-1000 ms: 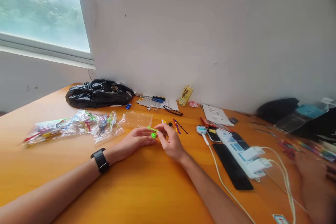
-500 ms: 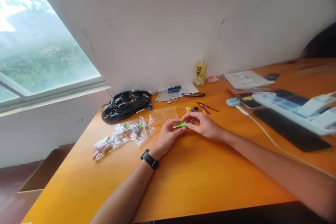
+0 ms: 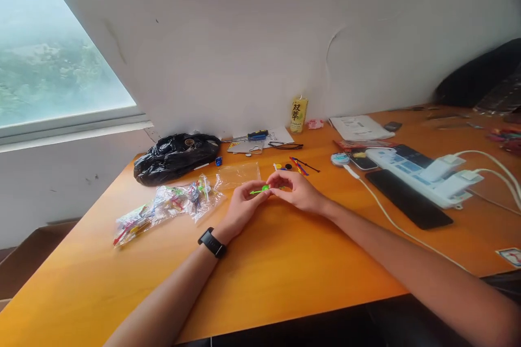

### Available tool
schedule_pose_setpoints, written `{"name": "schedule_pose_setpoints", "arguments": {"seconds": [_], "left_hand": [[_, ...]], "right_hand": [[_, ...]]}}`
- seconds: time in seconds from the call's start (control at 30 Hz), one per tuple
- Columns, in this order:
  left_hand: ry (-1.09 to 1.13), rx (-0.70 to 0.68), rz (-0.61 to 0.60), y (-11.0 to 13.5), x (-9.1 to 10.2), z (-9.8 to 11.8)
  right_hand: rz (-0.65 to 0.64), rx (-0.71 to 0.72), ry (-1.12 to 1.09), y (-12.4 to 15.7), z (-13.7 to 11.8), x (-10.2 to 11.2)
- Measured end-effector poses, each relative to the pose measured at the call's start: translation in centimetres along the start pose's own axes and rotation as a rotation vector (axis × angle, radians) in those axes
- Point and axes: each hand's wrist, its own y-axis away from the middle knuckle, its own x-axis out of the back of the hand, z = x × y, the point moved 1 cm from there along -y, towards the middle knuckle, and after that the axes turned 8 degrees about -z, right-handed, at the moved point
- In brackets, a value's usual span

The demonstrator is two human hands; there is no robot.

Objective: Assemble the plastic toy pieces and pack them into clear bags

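Between my two hands is a small bright green plastic piece (image 3: 265,188), thin and long with a rounder middle. My left hand (image 3: 240,207) pinches it from the left, and my right hand (image 3: 300,194) has its fingertips closed on it from the right. The fingers partly hide the piece. Just beyond them lie several thin coloured plastic sticks (image 3: 299,166), a yellow disc (image 3: 278,166) and a black disc (image 3: 288,166). Left of my hands rests a clear plastic bag (image 3: 166,205) full of small colourful parts, with a flat clear bag (image 3: 237,174) beside it.
At the back are a black plastic bag (image 3: 175,157), screwdrivers (image 3: 258,135), glasses (image 3: 285,146) and a yellow drink carton (image 3: 298,114). To the right lie a dark phone (image 3: 407,198), a white power strip (image 3: 407,168) with plugs, and a white cable (image 3: 391,220).
The camera view has turned a little to the right, so everything sits further left. Both hands still hold the green piece, and its position between the fingers has shifted slightly.
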Motion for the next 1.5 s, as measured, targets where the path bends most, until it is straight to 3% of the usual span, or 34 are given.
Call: {"name": "schedule_pose_setpoints", "arguments": {"seconds": [0.2, 0.5, 0.6, 0.73, 0.9, 1.03, 1.17, 1.27, 1.37, 1.5], "left_hand": [[-0.058, -0.028, 0.042, -0.2, 0.2, -0.8], [-0.057, -0.068, 0.093, -0.3, 0.4, -1.2], [0.077, -0.068, 0.064, -0.5, 0.6, -1.3], [0.463, -0.007, -0.077, -1.2, 1.5, -2.1], [0.525, 0.053, -0.184, -1.8, 2.6, -3.5], [0.568, 0.075, -0.160, -2.0, 2.7, -4.0], [0.607, 0.066, -0.095, -2.3, 2.8, -4.2], [0.612, 0.059, -0.047, -2.5, 2.8, -4.4], [0.586, 0.052, -0.023, -2.4, 2.8, -4.2], [0.539, 0.015, -0.034, -2.2, 2.7, -3.7]], "right_hand": [[0.018, -0.112, 0.094, -0.2, 0.8, 0.3], [-0.021, -0.081, 0.032, -0.1, 0.5, 0.2], [-0.021, -0.068, 0.010, -0.2, 0.5, 0.4], [-0.038, -0.072, -0.092, -0.4, 0.2, 0.9], [-0.036, -0.107, -0.189, -0.4, -0.2, 1.1], [-0.037, -0.098, -0.108, -0.3, -0.4, 1.2], [0.060, -0.026, 0.075, -0.3, -0.6, 1.5], [0.107, -0.057, 0.028, -0.2, -0.5, 1.6], [0.051, -0.132, -0.087, -0.1, -0.6, 1.5], [-0.186, -0.249, -0.236, 0.2, -1.1, 1.7]]}}
